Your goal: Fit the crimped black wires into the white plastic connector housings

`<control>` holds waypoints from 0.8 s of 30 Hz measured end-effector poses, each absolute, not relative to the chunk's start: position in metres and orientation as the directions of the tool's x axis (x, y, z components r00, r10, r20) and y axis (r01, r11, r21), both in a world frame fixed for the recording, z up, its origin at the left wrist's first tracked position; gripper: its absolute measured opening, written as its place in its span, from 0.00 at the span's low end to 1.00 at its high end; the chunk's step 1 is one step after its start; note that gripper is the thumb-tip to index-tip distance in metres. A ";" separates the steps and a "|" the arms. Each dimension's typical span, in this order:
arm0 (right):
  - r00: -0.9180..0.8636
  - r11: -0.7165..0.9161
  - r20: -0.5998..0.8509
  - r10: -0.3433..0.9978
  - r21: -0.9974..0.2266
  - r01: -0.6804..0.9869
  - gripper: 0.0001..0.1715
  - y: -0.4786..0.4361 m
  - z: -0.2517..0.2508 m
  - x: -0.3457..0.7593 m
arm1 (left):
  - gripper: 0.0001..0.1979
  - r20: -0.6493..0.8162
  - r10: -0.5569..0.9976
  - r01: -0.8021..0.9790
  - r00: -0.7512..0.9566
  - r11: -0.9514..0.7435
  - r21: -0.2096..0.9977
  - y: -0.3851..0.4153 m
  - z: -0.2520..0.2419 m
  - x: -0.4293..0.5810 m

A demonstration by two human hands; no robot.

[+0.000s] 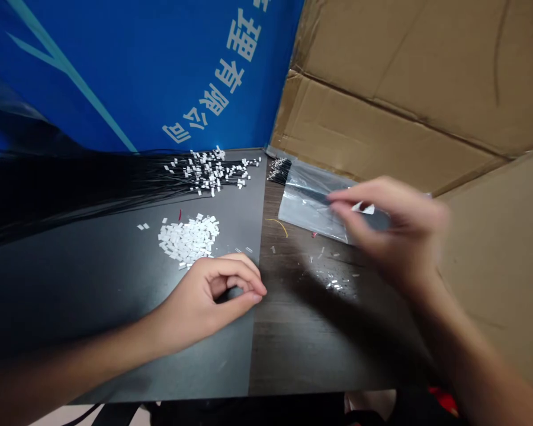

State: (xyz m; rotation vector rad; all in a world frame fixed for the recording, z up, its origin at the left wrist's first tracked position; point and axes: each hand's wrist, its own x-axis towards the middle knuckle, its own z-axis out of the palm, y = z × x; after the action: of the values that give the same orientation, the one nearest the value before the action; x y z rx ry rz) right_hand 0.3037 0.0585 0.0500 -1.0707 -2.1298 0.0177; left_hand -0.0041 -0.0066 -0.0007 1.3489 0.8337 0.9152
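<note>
**Left hand (pixel 206 299):** I see it resting over the black mat (pixel 115 302), fingers curled, fingertips meeting the thumb. Nothing shows between them.

**Right hand (pixel 397 231):** I read it as blurred, with fingers closed on a small white piece (pixel 363 208), raised just over the clear plastic bag (pixel 311 207).

**Bag position:** I find it on the dark wooden table (pixel 320 349), its far end beside the cardboard sheet (pixel 382 100).

**Nearest left hand:** I note a pile of loose white connectors (pixel 189 239) just beyond the fingers.

**Far edge of mat:** I log a spread of thin black wires (pixel 115 183), white tabs (pixel 211 171) scattered over their ends.

**Table:** I record a short yellow wire (pixel 278 226) beside the bag, with small white bits (pixel 333 284) strewn nearby.

**Backdrop:** I see a blue banner (pixel 115 77) with white lettering.
</note>
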 end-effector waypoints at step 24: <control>-0.460 0.661 0.483 0.745 -0.625 0.415 0.19 -0.021 0.010 0.255 | 0.12 -0.011 0.933 -0.088 0.360 0.046 0.995 -0.016 0.004 0.001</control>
State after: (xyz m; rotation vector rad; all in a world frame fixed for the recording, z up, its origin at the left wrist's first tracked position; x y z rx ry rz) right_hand 0.2548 -0.0208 0.0103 -0.8940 -2.1079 0.5487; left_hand 0.0009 -0.0156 0.0039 1.2708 0.8831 0.9598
